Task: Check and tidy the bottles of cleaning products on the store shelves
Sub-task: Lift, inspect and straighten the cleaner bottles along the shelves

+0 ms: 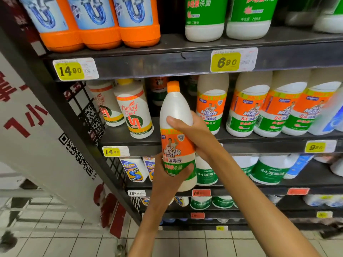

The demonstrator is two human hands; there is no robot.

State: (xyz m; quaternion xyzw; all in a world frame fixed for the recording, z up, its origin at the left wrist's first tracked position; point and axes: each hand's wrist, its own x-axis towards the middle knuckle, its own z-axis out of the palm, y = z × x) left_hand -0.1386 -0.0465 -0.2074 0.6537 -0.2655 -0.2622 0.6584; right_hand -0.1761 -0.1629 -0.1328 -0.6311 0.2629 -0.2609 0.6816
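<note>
The bottle (176,138), gripped low by the left hand (167,180) and high by the right hand (193,134), could be dropped if either grip is loosened.

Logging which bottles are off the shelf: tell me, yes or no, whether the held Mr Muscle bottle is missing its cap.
No, the Mr Muscle bottle, gripped by both hands, carries its orange cap.
</note>
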